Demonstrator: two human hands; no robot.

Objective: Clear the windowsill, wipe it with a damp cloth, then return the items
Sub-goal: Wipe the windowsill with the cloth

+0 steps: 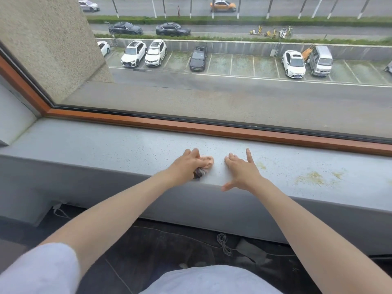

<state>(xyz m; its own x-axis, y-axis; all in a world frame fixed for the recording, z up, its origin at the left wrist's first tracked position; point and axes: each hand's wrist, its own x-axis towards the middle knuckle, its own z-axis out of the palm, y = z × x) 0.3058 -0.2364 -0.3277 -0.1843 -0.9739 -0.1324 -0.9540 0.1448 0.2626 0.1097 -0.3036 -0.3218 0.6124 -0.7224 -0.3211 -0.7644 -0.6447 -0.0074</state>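
Cloth on the windowsill (106, 143), under my left hand (186, 164).
My left hand curls over the bunched cloth (206, 161), hiding all but a peach edge and a dark patterned corner. Just right of it my right hand (241, 170) lies flat, fingers spread. Plates on the cars (156, 53) outside are too small to read.
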